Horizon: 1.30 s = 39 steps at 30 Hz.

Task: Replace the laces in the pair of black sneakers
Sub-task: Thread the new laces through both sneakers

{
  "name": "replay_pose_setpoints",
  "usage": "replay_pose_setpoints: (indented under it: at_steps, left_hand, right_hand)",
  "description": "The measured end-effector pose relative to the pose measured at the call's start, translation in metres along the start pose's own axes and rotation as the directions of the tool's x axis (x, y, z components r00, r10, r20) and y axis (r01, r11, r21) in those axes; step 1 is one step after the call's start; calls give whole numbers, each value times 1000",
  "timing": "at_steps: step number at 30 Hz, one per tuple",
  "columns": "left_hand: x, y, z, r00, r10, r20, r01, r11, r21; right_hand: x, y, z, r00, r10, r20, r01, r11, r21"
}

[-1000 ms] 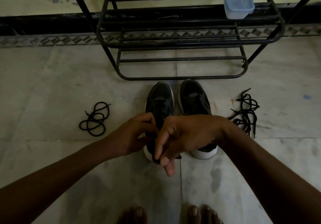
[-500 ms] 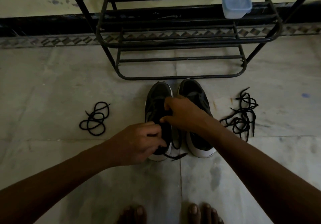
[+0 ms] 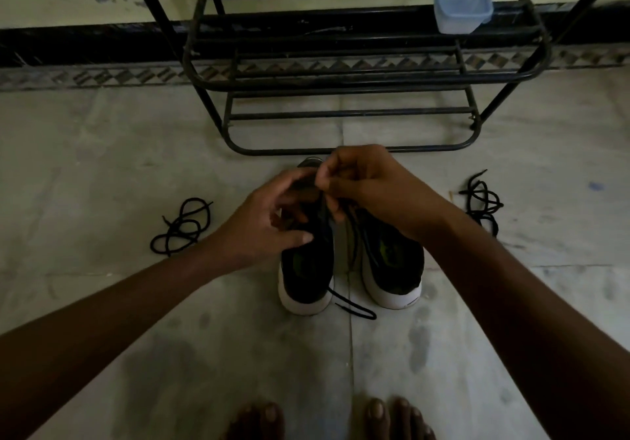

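- The likeliest slip, to my eye: the thin black cord lace [image 3: 356,312] escapes the fingertips just as it nears an eyelet, since only a narrow pinch holds it. Its free end trails on the pale tiled floor [image 3: 102,166] behind the heels.
- That trailing end could snag under a white sole, or get pulled right through if the far side isn't anchored, which would leave the two ends uneven.
- The light is dim and everything is black on black, so threading a wrong eyelet or skipping one looks easy.
- Two loose bundles of black lace lie well apart, one on the left [image 3: 182,226] and one on the right [image 3: 484,200]. Which is old and which is new I can't tell, and mixing them up is a real risk.
- The black mesh sneaker with the white sole on the left [image 3: 306,279] stands touching its twin on the right [image 3: 392,262], toes toward the black metal shoe rack [image 3: 341,90].
- The right hand [image 3: 368,187] is curled tight above the toe end and pinches the lace between thumb and fingertips.
- The left hand [image 3: 269,224] hovers over the left sneaker's tongue with its fingers loosely curved and the thumb out. Whether it grips anything is hidden from me.
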<state>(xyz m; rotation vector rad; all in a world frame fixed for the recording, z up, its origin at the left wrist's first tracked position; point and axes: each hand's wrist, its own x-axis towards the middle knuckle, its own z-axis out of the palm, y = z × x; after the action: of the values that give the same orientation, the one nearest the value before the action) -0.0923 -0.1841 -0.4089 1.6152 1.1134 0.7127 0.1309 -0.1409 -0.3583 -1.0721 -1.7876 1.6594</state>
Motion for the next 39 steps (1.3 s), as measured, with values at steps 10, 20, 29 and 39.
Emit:
replay_pose_setpoints:
  at_steps: [10, 20, 29, 39]
  left_hand:
    - [10, -43, -41, 826, -367, -428, 312, 930, -196]
    - [7, -22, -26, 968, -223, -113, 198, 960, -196]
    - [18, -24, -23, 968, -39, -246, 72, 989, 127]
    - [14, -22, -20, 952, -47, -303, 68, 996, 61]
  right_hand:
    - [8, 21, -4, 992, 86, -97, -106, 967, -232]
    - [15, 20, 12, 991, -35, -128, 5, 975, -224]
    - [17, 36, 7, 958, -10, -285, -99, 925, -366]
    - [17, 44, 26, 934, -44, -354, -60, 959, -277]
